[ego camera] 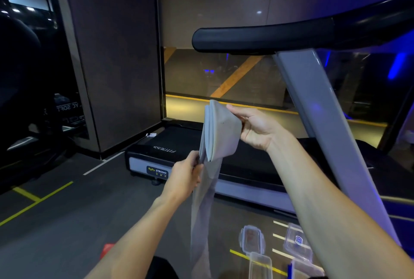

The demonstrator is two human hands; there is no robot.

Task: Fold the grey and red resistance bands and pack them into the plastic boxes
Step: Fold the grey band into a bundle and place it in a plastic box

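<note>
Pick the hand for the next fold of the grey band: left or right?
Left. The left hand pinches the hanging tail of the grey rubber resistance band and can lift it; the right hand holds the folded stack.

Readable text: treadmill + mirror reflection.
Treadmill (201, 151) belt reads "FITNESS", upside down from this view; sticker (157, 171) on its end cap reads "BODY STRONG", smaller line under it illegible. Dark glass panel (67, 106) at left shows mirrored lettering, partly unreadable.

Gym floor: grey-framed treadmill with black belt deck (179, 142) and padded black handrail (257, 38), "Body Strong Fitness" sticker (157, 172), yellow floor-marking lines (35, 200).
</note>
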